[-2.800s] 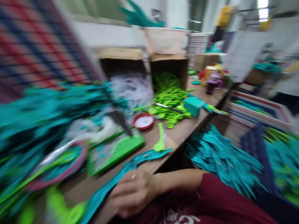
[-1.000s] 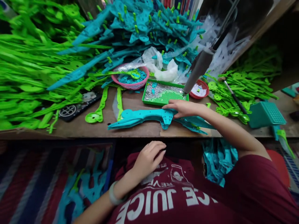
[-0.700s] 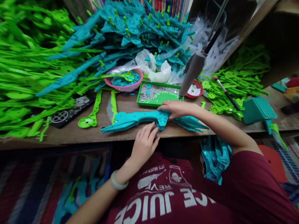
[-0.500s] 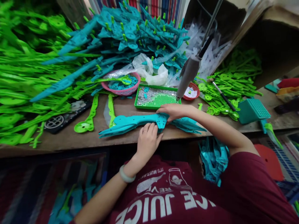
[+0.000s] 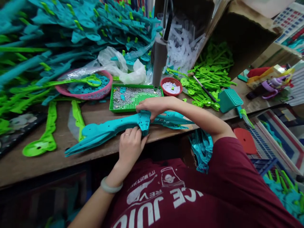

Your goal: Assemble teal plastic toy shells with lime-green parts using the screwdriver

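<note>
Teal plastic shell (image 5: 106,131), long and blade-shaped, lies flat along the front edge of a wooden workbench (image 5: 28,161), pinned at its wide middle by both hands. The left hand (image 5: 130,144) grips the near edge; the right hand (image 5: 152,106) presses on top. Thin and light, it looks stiff but likely to flex at the tapered tip, so the middle seems the safest hold. A green tray (image 5: 133,98) of small screws sits just behind.

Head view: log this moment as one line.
left hand: on teal plastic piece, near edge | right hand: gripping same piece from above | hanging driver: over green screw tray | workbench
</note>
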